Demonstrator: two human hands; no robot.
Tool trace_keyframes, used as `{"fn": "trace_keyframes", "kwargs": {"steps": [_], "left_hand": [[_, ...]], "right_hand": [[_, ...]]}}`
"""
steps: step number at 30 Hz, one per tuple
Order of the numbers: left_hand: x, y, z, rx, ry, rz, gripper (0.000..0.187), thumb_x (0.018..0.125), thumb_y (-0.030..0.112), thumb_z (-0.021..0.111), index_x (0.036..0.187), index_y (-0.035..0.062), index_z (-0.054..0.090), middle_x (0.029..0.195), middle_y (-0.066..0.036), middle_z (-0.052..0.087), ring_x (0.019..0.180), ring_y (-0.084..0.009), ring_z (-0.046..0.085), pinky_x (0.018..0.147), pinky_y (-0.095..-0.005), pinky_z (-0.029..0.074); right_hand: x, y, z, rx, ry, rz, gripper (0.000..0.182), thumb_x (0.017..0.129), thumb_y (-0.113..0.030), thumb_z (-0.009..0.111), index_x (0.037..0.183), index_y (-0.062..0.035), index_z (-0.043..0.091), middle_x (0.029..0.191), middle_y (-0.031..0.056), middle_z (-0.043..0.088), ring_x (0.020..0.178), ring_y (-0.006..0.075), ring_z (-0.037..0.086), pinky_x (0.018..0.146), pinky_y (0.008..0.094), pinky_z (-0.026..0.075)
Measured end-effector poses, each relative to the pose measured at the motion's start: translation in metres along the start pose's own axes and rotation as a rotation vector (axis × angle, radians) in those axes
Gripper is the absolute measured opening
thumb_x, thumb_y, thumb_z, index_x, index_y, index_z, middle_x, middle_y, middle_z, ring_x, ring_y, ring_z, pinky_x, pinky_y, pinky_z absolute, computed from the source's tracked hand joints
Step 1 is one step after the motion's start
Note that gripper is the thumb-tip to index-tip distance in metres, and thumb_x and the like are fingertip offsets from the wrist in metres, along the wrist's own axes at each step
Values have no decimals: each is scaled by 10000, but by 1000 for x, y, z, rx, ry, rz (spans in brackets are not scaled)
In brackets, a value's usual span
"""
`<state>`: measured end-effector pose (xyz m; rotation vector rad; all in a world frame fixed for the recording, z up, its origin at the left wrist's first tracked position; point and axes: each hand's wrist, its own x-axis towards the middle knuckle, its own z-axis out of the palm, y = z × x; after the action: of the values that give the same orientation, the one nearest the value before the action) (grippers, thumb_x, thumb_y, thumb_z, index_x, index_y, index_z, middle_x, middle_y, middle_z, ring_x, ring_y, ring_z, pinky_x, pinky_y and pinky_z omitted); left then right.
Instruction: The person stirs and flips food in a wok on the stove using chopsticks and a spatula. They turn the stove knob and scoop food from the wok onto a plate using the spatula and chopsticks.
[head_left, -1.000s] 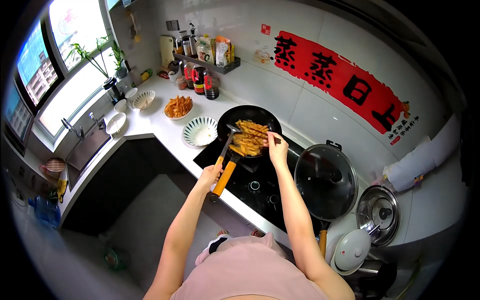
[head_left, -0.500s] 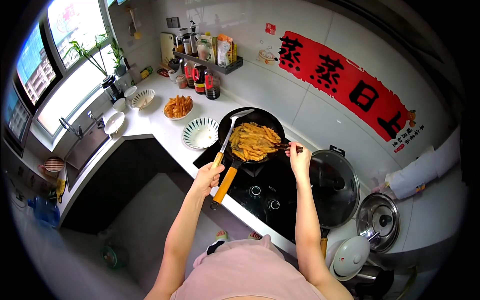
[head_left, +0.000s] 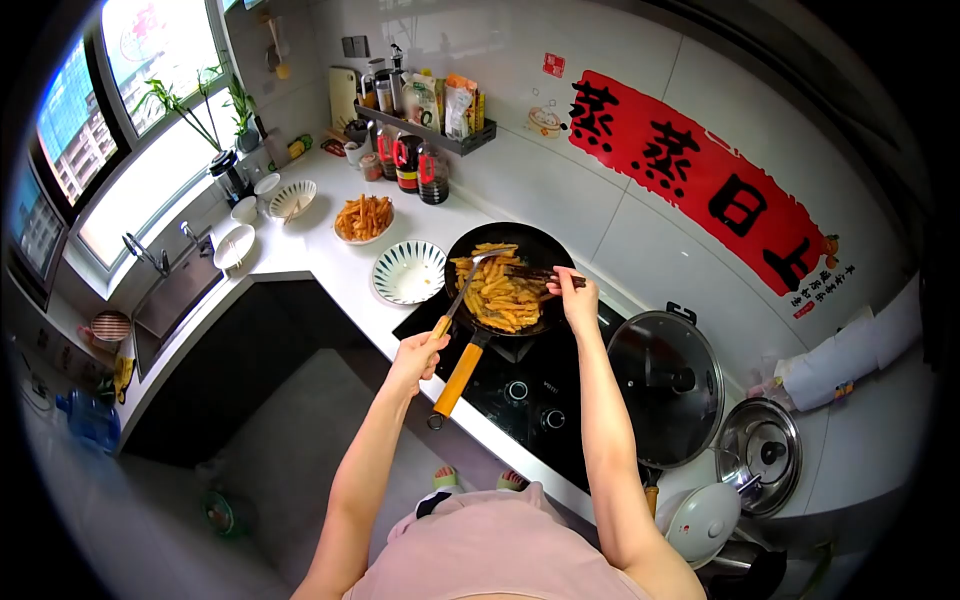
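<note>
My left hand [head_left: 417, 362] is wrapped round the wooden handle of a metal spatula [head_left: 463, 293], whose head lies among golden fried strips [head_left: 505, 295] in a black wok [head_left: 548, 242]. Closed round dark chopsticks [head_left: 530, 272], my right hand [head_left: 574, 298] is over the wok's right side, and the chopstick tips reach the strips near the spatula head. The wok sits on a black gas stove [head_left: 535, 390], its wooden handle [head_left: 459, 383] pointing toward me. Just left of the wok stands a striped white bowl [head_left: 408, 272] with a few crumbs inside.
A plate of fried strips [head_left: 363, 217] stands further back, near several sauce bottles [head_left: 407, 165]. To the right, a second pan has a glass lid [head_left: 665, 390]. Beyond are a steel lid [head_left: 760, 450] and a white pot [head_left: 703, 522]. The sink [head_left: 175, 300] is at far left.
The spatula head has come down from the wok's far rim into the strips. My right hand has moved left, taking the chopsticks further over the wok. The strips have shifted.
</note>
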<state>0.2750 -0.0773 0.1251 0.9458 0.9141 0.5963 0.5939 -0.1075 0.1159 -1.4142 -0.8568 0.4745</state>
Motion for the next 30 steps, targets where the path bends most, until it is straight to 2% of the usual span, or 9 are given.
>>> {"fn": "trace_keyframes", "kwargs": {"steps": [3, 5, 8, 11, 14, 19, 22, 25, 30], "left_hand": [[1, 6, 1, 17, 12, 8, 220, 880, 175, 634, 1025, 15, 594, 509, 80, 356, 370, -24, 252, 360, -214, 151], [0, 10, 4, 85, 23, 32, 140, 887, 192, 641, 820, 94, 568, 510, 78, 356, 383, -22, 268, 365, -218, 154], [10, 6, 5, 100, 33, 43, 177, 895, 191, 627, 778, 95, 535, 492, 68, 350, 367, -30, 262, 354, -225, 157], [11, 4, 13, 112, 62, 23, 195, 908, 190, 605, 767, 100, 506, 493, 64, 351, 361, -36, 266, 346, -231, 164], [11, -2, 18, 73, 63, 34, 177, 924, 190, 578, 794, 95, 503, 494, 62, 347, 358, -39, 266, 342, -234, 167], [7, -8, 18, 60, 87, 38, 167, 933, 192, 561, 816, 90, 499, 501, 65, 339, 360, -39, 256, 343, -235, 164], [0, -7, 19, 29, 99, 31, 166, 933, 193, 561, 819, 89, 497, 504, 64, 337, 362, -38, 251, 345, -234, 161], [-6, -11, 23, -29, 86, 17, 161, 930, 189, 564, 824, 89, 497, 503, 60, 338, 363, -38, 249, 345, -235, 159], [-10, -15, 29, -131, 59, -43, 102, 897, 167, 600, 880, 86, 541, 481, 49, 355, 337, -47, 248, 335, -229, 157]], "right_hand": [[-25, -26, -22, -54, 67, 11, 286, 971, -183, 517, 1025, 65, 648, 823, 112, 683, 684, 160, 671, 645, 267, 550], [-41, -38, -33, 83, 102, 48, 258, 963, -163, 531, 1014, 57, 656, 803, 104, 685, 668, 142, 669, 615, 250, 542], [-56, -46, -17, 46, -4, 1, 250, 959, -168, 549, 1010, 50, 660, 804, 96, 686, 672, 131, 665, 638, 244, 539], [-59, -33, 10, -28, -80, -28, 213, 941, -153, 578, 998, 30, 672, 801, 73, 684, 688, 127, 669, 628, 237, 534], [-52, -10, 22, -22, -60, -73, 200, 932, -142, 587, 963, 35, 675, 797, 80, 680, 673, 129, 669, 594, 235, 526], [-44, -5, -7, -251, 8, -147, 241, 942, -157, 555, 990, 54, 661, 850, 112, 697, 689, 154, 687, 609, 252, 543], [-46, -14, -27, -238, 69, -101, 259, 944, -170, 546, 979, 59, 661, 779, 100, 692, 675, 144, 680, 618, 251, 539], [-58, -47, -32, -181, 109, -62, 260, 961, -159, 519, 980, 54, 666, 779, 90, 693, 666, 141, 674, 624, 256, 538], [-64, -37, 12, -34, 5, -7, 259, 961, -163, 530, 1019, 56, 656, 861, 116, 700, 704, 145, 679, 652, 253, 542]]}}
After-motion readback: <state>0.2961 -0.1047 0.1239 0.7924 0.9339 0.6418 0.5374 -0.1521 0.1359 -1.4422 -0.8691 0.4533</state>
